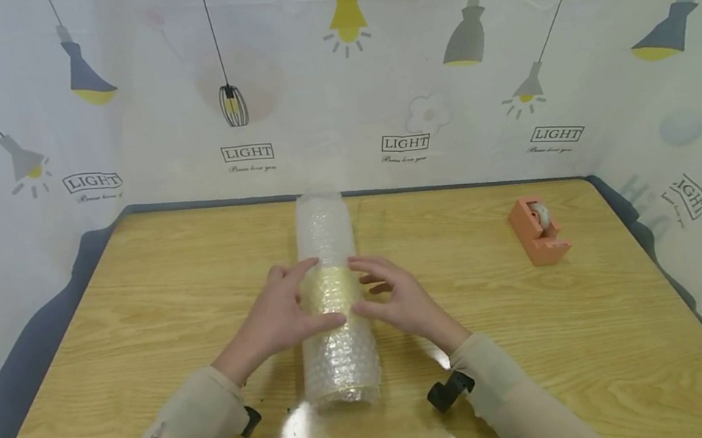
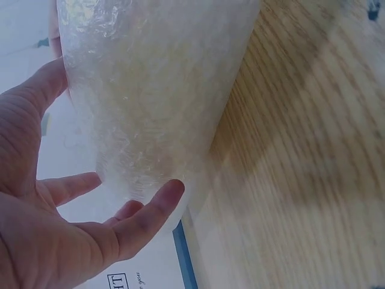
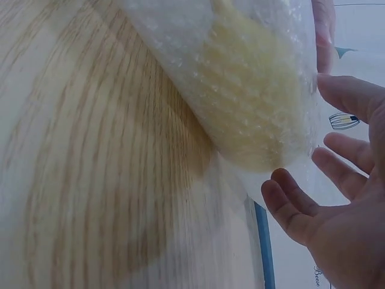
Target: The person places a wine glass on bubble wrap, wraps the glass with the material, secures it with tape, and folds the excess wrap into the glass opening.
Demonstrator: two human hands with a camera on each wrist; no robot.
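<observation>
A long roll of clear bubble wrap (image 1: 340,357) lies lengthwise on the wooden table, something yellowish showing through its middle. On its left side is my left hand (image 1: 273,316), thumb reaching over the top and fingers spread along the flank. My right hand (image 1: 401,299) is at the opposite side, its thumb and loosely bent fingers right at the wrap's edge. The left wrist view shows fingertips (image 2: 168,194) lying against the wrap (image 2: 150,90). Seen from the right wrist, the yellow patch (image 3: 255,90) shows through the bubbles, and the relaxed fingers (image 3: 292,211) are spread beside it.
An orange tape dispenser (image 1: 537,242) with a roll of tape stands at the table's right. Behind the table (image 1: 154,289) hangs a white backdrop (image 1: 305,70) printed with lamps. Black straps (image 1: 450,391) sit at both wrists.
</observation>
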